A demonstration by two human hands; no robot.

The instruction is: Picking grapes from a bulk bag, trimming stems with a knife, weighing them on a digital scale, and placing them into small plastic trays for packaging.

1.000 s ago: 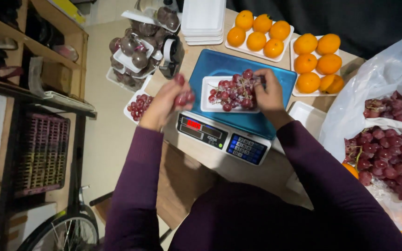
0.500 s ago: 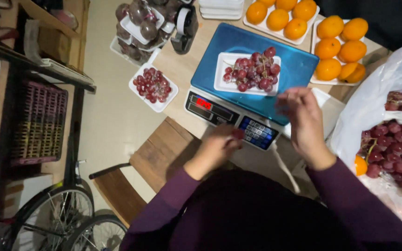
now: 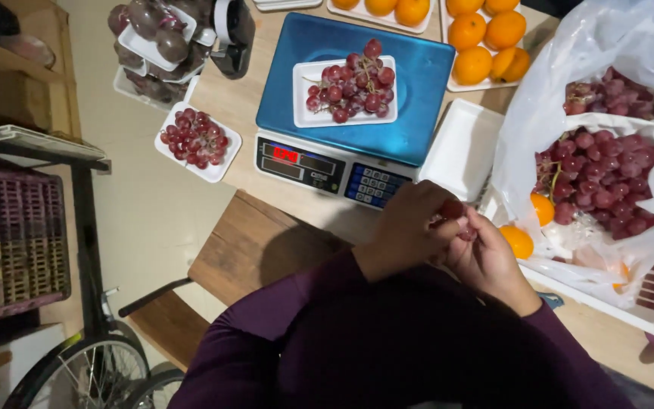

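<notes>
1 scale point(image 3: 353, 98), 2 open trays of grapes point(image 3: 346, 91) point(image 3: 197, 142), 1 empty tray point(image 3: 459, 149), 2 hands point(image 3: 406, 227) point(image 3: 490, 257), 1 bag point(image 3: 607, 136).

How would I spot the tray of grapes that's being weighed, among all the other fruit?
Find the blue-topped scale in the middle of the wooden table. A white foam tray of red grapes sits on its platform. The other grape tray lies off the scale on the bare table to its left.

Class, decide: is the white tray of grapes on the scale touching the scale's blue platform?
Touching. The head view shows the white tray lying flat on the blue platform, no gap beneath it.
</notes>
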